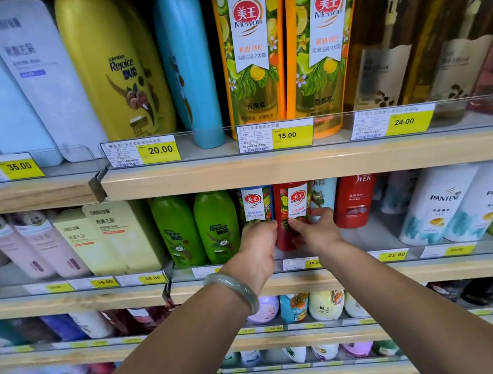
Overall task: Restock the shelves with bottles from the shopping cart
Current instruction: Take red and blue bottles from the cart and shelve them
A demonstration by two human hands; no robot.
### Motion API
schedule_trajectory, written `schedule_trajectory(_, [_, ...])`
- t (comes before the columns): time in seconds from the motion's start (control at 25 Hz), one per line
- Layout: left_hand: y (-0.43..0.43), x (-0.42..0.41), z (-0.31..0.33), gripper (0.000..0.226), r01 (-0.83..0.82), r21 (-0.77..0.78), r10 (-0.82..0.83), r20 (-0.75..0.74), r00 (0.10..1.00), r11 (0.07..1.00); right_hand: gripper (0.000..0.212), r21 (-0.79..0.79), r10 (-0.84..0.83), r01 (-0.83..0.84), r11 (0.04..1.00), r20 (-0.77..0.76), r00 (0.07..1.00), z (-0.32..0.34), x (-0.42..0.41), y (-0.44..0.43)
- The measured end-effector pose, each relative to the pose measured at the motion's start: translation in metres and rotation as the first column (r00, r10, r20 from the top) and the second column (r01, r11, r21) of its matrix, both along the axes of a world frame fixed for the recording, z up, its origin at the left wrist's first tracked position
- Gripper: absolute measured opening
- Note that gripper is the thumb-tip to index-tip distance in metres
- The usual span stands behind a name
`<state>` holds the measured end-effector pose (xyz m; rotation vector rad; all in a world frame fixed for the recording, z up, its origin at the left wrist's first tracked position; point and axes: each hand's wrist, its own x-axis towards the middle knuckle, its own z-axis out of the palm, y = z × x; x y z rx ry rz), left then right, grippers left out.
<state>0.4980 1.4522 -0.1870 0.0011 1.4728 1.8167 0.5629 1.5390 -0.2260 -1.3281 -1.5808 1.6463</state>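
Both my arms reach to the second shelf (368, 270). My left hand (258, 250), with a green bangle on its wrist, grips the lower part of a blue Mewon bottle (254, 205). My right hand (314, 231) wraps around a red Mewon bottle (291, 205) right beside it. Both bottles stand upright on the shelf, touching each other. The shopping cart is out of view.
Two green Rejoice bottles (199, 228) stand just left of my hands, a red Slek bottle (353, 201) and white Pantene bottles (458, 202) to the right. The shelf above holds orange Mewon bottles (289, 44) and yellow price tags (290, 134). Lower shelves hold several smaller bottles.
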Motion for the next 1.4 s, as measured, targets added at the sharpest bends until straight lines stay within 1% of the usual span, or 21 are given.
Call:
schedule_trajectory(0.04, [0.001,-0.001,0.0,0.014,-0.002,0.006,0.002,-0.004,1.0,1.0,0.05,-0.037,-0.007,0.006,0.999,-0.036,0.999,-0.001,-0.002,0.001])
schedule_trajectory(0.16, [0.005,-0.002,-0.002,0.022,-0.01,0.008,0.01,-0.022,1.0,1.0,0.054,-0.132,-0.012,-0.002,0.991,-0.105,0.994,-0.001,-0.006,0.003])
schedule_trajectory(0.32, [0.008,-0.006,-0.006,0.025,-0.042,0.011,0.042,-0.012,0.999,0.999,0.061,-0.194,-0.022,-0.005,0.981,-0.141,0.99,-0.008,-0.01,0.004])
schedule_trajectory(0.48, [0.012,-0.008,-0.009,0.029,-0.047,-0.025,0.046,-0.035,0.998,0.999,0.061,-0.255,-0.072,0.019,0.967,-0.201,0.977,-0.01,-0.013,0.003])
schedule_trajectory(0.56, [0.013,-0.009,-0.008,0.026,-0.059,-0.033,0.058,-0.036,0.998,0.998,0.062,-0.265,-0.088,0.03,0.964,-0.209,0.974,-0.011,-0.014,0.0])
schedule_trajectory(0.64, [0.014,-0.011,-0.006,0.023,-0.075,-0.043,0.073,-0.041,0.996,0.996,0.064,-0.247,-0.101,0.055,0.967,-0.177,0.979,-0.013,-0.016,-0.003])
schedule_trajectory(0.72, [0.015,-0.014,-0.007,0.023,-0.09,-0.065,0.087,-0.047,0.995,0.994,0.062,-0.253,-0.1,0.053,0.966,-0.175,0.98,-0.021,-0.02,-0.002])
schedule_trajectory(0.88, [0.019,-0.023,-0.013,0.027,-0.093,-0.119,0.084,-0.079,0.993,0.989,0.054,-0.316,-0.038,-0.027,0.949,-0.198,0.979,-0.019,-0.019,-0.005])
schedule_trajectory(0.96, [0.02,-0.026,-0.015,0.032,-0.099,-0.133,0.088,-0.088,0.992,0.986,0.047,-0.322,0.003,-0.071,0.944,-0.205,0.979,-0.012,-0.019,-0.005])
schedule_trajectory(1.08, [0.023,-0.029,-0.019,0.036,-0.096,-0.132,0.086,-0.075,0.993,0.987,0.037,-0.322,0.017,-0.102,0.941,-0.255,0.967,-0.005,-0.021,-0.005])
schedule_trajectory(1.2, [0.026,-0.03,-0.021,0.039,-0.086,-0.142,0.075,-0.081,0.994,0.986,0.04,-0.338,0.003,-0.1,0.936,-0.277,0.961,-0.004,-0.022,-0.004])
schedule_trajectory(1.4, [0.032,-0.034,-0.028,0.041,-0.085,-0.123,0.078,-0.066,0.995,0.989,0.053,-0.353,-0.011,-0.077,0.933,-0.243,0.97,-0.006,-0.024,-0.002])
